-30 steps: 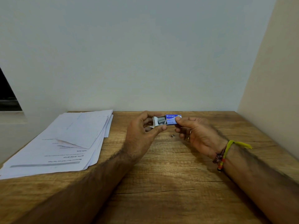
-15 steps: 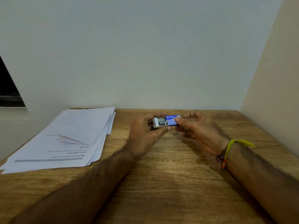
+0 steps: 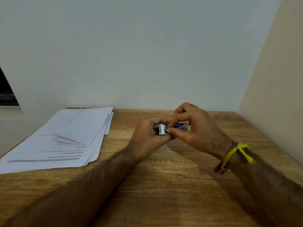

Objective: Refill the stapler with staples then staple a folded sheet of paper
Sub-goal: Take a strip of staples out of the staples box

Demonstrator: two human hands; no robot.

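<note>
A small blue and white box of staples (image 3: pixel 179 126) is held above the wooden table (image 3: pixel 164 185), near its middle. My left hand (image 3: pixel 147 138) grips the box's left end, where its white inner tray (image 3: pixel 161 129) is slid partly out. My right hand (image 3: pixel 193 128) arches over the box from the right, and its thumb and forefinger pinch at the open tray. The staples inside are mostly hidden by my fingers. No stapler is in view.
A loose stack of printed white sheets (image 3: pixel 57 145), with a folded sheet (image 3: pixel 85 126) on top, lies on the table's left side. Plain walls close off the back and the right. A yellow thread band (image 3: pixel 236 153) circles my right wrist.
My right hand has risen from beside the box and now arches over it, fingertips at the open tray. The box has stayed in my left hand. The view shifted slightly.
</note>
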